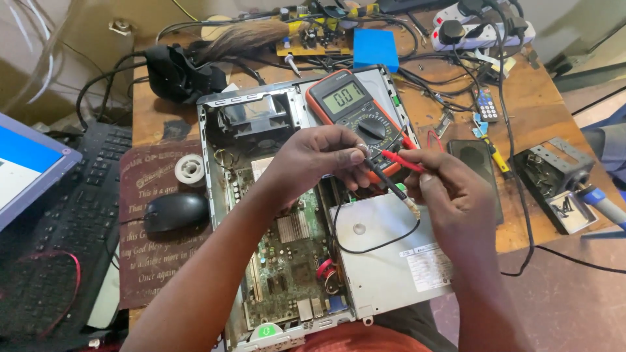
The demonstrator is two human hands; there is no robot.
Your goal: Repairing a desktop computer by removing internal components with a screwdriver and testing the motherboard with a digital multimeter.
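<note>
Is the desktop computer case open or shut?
Open: the computer case has no side cover, so its green motherboard, fan and silver drive lie exposed.

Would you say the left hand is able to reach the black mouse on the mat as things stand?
Probably yes. The black mouse lies uncovered on the mat, just left of the left forearm, with nothing between. But the left hand pinches a small part against the probe tips, so it would have to let go first.

Both forearms are bare — no sleeves, rings or watch — with an orange-red garment below
</note>
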